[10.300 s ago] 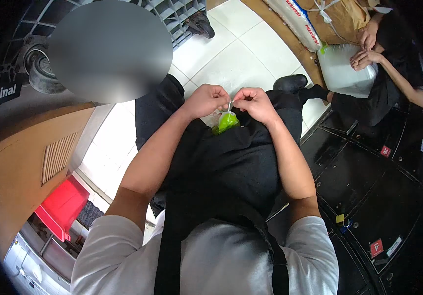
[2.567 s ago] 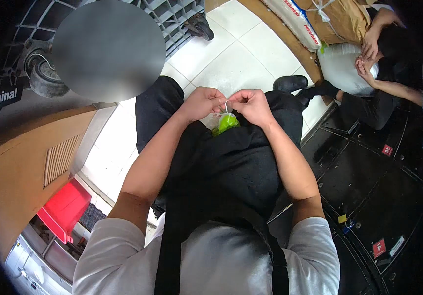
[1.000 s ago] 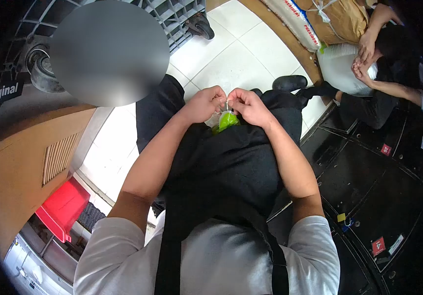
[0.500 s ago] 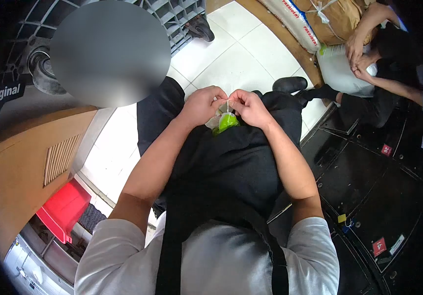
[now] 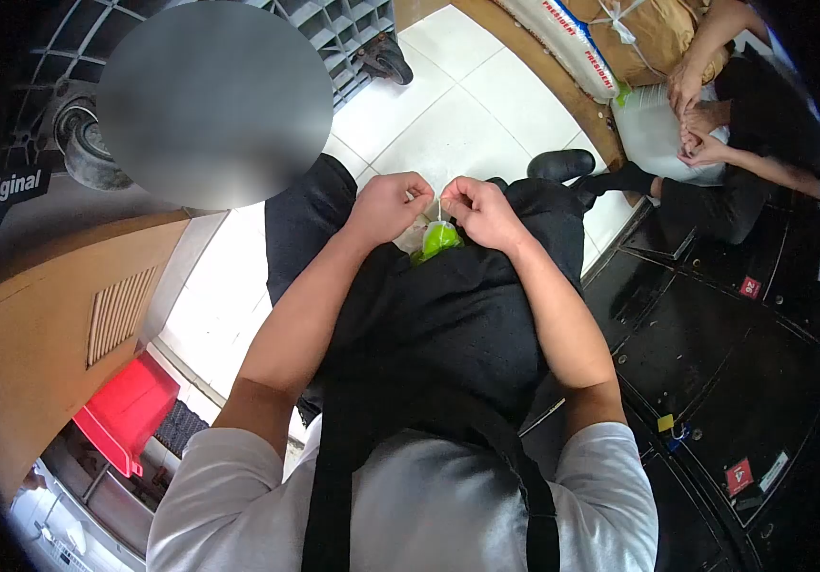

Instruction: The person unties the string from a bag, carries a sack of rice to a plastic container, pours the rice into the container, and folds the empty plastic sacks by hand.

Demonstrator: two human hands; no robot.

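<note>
In my lap, against the black apron (image 5: 429, 315), sits a small bright green bundle (image 5: 441, 236) that looks like a plastic bag; its lower part is hidden. A thin white string (image 5: 438, 206) rises from its top to my right hand (image 5: 484, 214), whose thumb and fingers pinch it. My left hand (image 5: 389, 208) is just to the left of the string, fingertips pressed together. Whether those fingertips hold a strand cannot be made out. Some pale, see-through material (image 5: 410, 238) shows beside the green bundle.
At the upper right, another person's hands (image 5: 696, 129) meet over a white container (image 5: 648, 133). Black lockers (image 5: 705, 343) line the right side. A grey wheeled crate (image 5: 353, 48) stands ahead, a red bin (image 5: 129, 405) and a wooden cabinet (image 5: 57, 324) to the left.
My hands have moved slightly apart, from nearly touching fingertips to a small gap. The string now shows at my right fingertips. The other person's hands have shifted a little.
</note>
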